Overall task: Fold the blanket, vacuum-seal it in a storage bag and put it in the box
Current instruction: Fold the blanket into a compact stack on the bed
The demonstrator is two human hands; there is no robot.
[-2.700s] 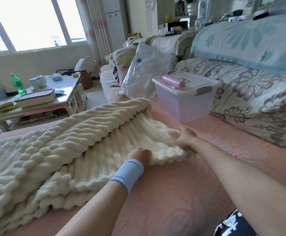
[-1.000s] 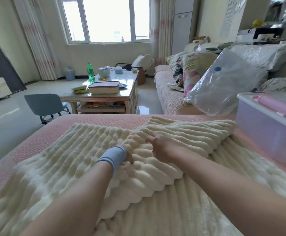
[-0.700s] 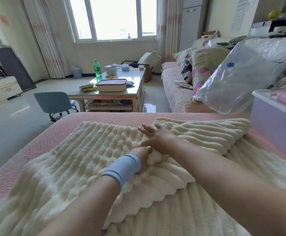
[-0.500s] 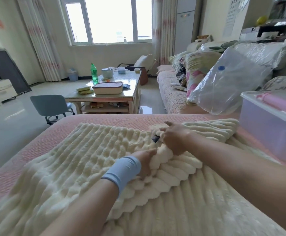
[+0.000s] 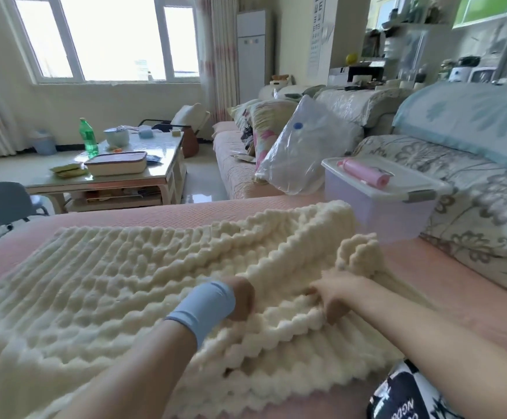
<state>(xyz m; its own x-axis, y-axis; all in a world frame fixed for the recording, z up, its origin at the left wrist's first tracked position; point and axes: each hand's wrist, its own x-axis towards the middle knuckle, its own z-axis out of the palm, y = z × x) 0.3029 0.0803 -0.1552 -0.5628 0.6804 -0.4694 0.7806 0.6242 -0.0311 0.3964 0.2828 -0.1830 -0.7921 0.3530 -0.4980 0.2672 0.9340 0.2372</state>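
cream blanket across the pink seat, right hand pinching a fold, left hand fingers buried, grip unclear, box at seat's back edge

Single head-worn wide-angle view, tilted forward and down, close over blanket, window far ahead

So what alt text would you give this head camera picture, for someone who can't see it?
A person's left hand and right hand grip a half-folded cream blanket on a pink sofa. Beyond it sit a lidded plastic box and a clear storage bag.
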